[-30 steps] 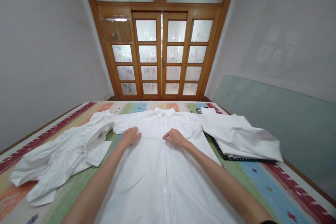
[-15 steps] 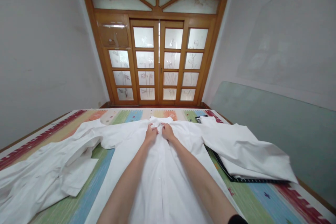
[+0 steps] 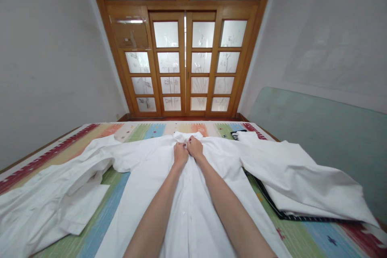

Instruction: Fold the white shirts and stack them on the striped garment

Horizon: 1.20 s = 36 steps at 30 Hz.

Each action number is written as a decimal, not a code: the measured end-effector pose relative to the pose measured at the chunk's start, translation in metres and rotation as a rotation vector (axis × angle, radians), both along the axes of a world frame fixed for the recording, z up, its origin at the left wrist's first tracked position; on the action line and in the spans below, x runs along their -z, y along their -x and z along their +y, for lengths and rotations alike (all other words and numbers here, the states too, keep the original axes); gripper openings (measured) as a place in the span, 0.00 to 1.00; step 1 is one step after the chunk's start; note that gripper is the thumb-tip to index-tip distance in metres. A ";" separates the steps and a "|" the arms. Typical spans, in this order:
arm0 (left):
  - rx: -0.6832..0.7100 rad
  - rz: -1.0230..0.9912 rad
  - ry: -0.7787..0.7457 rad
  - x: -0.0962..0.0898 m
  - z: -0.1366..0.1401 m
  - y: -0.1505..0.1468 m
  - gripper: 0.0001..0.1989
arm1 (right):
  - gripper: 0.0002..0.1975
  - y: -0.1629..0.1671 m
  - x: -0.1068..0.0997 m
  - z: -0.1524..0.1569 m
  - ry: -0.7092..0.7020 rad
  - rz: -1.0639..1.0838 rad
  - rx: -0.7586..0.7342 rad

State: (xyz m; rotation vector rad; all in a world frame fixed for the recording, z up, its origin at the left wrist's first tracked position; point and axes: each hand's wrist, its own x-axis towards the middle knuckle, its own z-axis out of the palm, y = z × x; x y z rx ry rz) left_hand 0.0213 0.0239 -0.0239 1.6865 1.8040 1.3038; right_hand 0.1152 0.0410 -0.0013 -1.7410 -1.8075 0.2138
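**Apparently a room at home**

Wooden doors (image 3: 189, 76) with plant-patterned panes (image 3: 169, 62) fill the upper middle of the frame, between plain pale walls (image 3: 45, 48); below, a white shirt (image 3: 136, 205) lies on colourful striped cloth (image 3: 116, 201).

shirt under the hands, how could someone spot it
Below the doors lies a striped cloth. The shirt spreads along its middle, collar toward the doors. Unlike the crumpled clothing at left, it has the left hand and the right hand near its collar.

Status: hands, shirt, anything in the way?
Left hand, right hand closed on white shirt at collar. Shirt spread front up. Dark-edged fabric under right-side sleeve; nothing seen blocking hands.
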 end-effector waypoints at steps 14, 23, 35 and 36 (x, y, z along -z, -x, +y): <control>-0.211 0.331 -0.022 -0.009 0.008 0.007 0.13 | 0.11 -0.012 0.014 0.009 -0.273 0.675 -0.022; -0.227 0.121 0.041 -0.009 0.020 0.013 0.07 | 0.07 -0.013 0.022 0.015 -0.158 0.625 -0.105; 0.085 0.238 -0.083 -0.007 0.030 0.014 0.10 | 0.12 -0.013 0.023 0.020 -0.127 0.427 -0.067; 0.082 0.276 -0.089 -0.007 0.030 0.013 0.11 | 0.11 -0.013 0.022 0.020 -0.129 0.425 -0.071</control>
